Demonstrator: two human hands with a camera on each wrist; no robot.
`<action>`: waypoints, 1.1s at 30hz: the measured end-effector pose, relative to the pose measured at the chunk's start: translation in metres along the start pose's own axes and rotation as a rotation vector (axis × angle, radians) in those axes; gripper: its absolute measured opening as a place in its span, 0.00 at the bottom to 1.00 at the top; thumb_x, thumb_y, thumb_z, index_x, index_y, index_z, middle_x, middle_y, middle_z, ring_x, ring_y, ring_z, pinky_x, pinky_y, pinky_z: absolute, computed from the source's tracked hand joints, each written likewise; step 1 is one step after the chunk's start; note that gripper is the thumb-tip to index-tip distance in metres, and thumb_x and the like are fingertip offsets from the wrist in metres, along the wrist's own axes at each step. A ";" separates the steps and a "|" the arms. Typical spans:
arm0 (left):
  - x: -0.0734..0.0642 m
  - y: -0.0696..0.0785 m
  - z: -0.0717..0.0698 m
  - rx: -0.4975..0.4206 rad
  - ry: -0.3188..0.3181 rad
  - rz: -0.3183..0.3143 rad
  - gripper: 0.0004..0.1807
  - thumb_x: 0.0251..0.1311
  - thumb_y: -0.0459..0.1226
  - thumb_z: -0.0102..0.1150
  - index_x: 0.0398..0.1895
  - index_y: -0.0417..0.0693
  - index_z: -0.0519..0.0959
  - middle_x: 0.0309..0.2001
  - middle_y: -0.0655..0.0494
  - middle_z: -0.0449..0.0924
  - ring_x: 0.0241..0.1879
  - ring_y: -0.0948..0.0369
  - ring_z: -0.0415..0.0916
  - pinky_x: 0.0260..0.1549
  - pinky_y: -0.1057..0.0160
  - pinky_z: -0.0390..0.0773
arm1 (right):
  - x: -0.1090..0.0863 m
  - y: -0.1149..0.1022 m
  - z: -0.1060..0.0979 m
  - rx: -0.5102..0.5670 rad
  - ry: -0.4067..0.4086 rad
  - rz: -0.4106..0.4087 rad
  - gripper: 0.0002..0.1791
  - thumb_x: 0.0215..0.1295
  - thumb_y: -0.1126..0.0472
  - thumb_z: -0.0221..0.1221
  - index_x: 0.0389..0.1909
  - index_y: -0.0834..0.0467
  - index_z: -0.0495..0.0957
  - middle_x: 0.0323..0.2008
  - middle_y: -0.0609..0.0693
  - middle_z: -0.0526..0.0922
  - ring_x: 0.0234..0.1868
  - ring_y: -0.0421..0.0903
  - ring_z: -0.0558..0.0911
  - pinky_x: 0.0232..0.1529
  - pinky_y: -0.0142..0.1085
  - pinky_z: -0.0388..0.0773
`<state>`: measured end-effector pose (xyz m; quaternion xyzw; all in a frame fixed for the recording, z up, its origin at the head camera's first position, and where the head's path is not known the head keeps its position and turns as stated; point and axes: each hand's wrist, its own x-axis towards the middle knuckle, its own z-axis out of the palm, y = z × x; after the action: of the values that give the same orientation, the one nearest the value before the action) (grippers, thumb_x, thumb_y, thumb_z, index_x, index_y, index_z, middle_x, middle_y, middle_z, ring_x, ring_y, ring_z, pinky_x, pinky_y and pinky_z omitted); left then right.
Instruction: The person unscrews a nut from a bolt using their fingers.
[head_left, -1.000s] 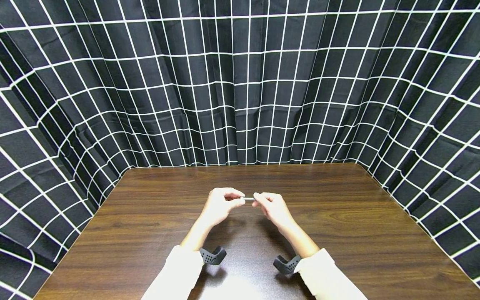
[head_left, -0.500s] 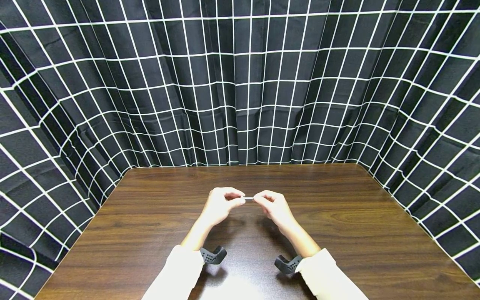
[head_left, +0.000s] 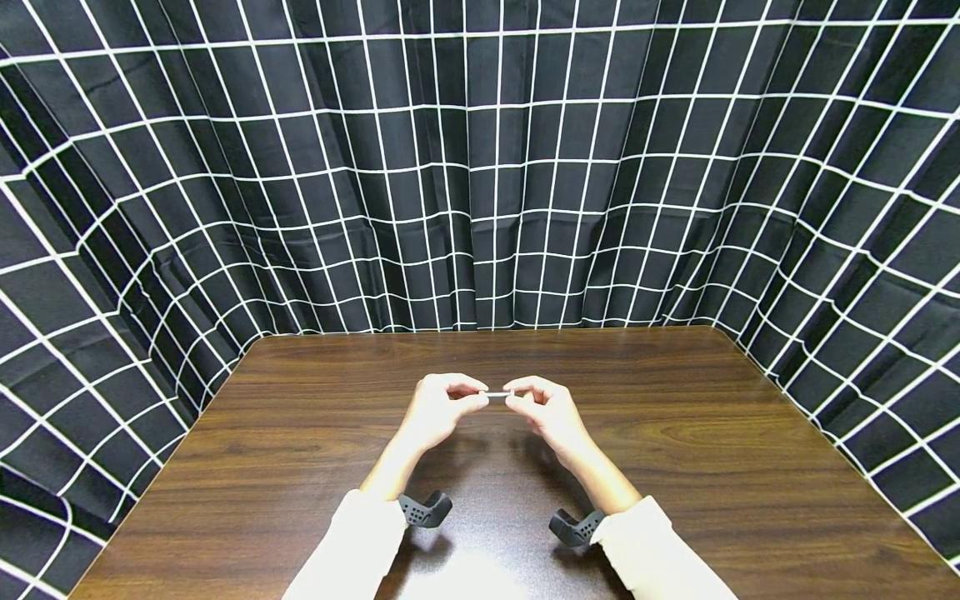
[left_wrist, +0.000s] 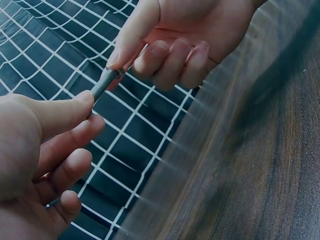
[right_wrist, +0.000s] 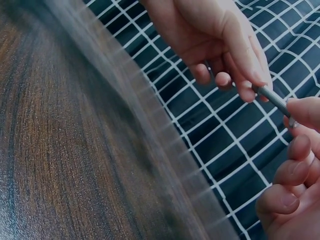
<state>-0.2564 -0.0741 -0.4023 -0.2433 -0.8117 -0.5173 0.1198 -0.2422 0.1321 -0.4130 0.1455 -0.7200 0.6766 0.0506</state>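
A grey ridged rod (left_wrist: 103, 84) is held above the worktop (head_left: 690, 417): the left hand's (head_left: 437, 410) grip is clamped on one end, the right hand's (head_left: 552, 414) grip pinches the other. Fingertips partly hide both ends; a small shiny piece (right_wrist: 293, 123) near the right fingers is unidentifiable.

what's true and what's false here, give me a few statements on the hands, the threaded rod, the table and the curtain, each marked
1. The left hand pinches one end of the threaded rod. True.
2. A dark curtain with white grid lines hangs beyond the table. True.
3. The threaded rod lies flat on the table. False: it is held up off the table.
4. The right hand touches the threaded rod at its other end. True.
5. The table is plain white. False: it is brown with a wood grain.
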 end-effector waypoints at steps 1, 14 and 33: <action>0.000 0.000 0.000 0.001 -0.001 0.001 0.06 0.54 0.35 0.70 0.36 0.47 0.86 0.31 0.59 0.86 0.29 0.64 0.81 0.30 0.64 0.78 | 0.000 0.000 0.000 0.001 -0.001 -0.005 0.13 0.59 0.71 0.64 0.45 0.71 0.79 0.15 0.42 0.66 0.14 0.35 0.59 0.15 0.28 0.54; 0.001 0.001 -0.002 0.010 0.003 -0.004 0.06 0.54 0.34 0.70 0.36 0.47 0.87 0.31 0.60 0.86 0.30 0.65 0.81 0.31 0.66 0.78 | 0.001 0.002 -0.001 0.002 -0.018 -0.061 0.14 0.55 0.75 0.63 0.45 0.69 0.80 0.17 0.43 0.66 0.15 0.36 0.60 0.16 0.28 0.55; 0.001 0.004 0.002 0.025 -0.007 -0.015 0.06 0.53 0.35 0.71 0.34 0.46 0.87 0.29 0.61 0.85 0.26 0.64 0.79 0.26 0.66 0.74 | 0.002 0.003 0.001 -0.166 0.024 0.052 0.17 0.71 0.57 0.56 0.31 0.67 0.81 0.11 0.45 0.65 0.14 0.39 0.60 0.16 0.30 0.56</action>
<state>-0.2549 -0.0708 -0.4000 -0.2377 -0.8203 -0.5071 0.1162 -0.2452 0.1311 -0.4154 0.1141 -0.7766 0.6172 0.0536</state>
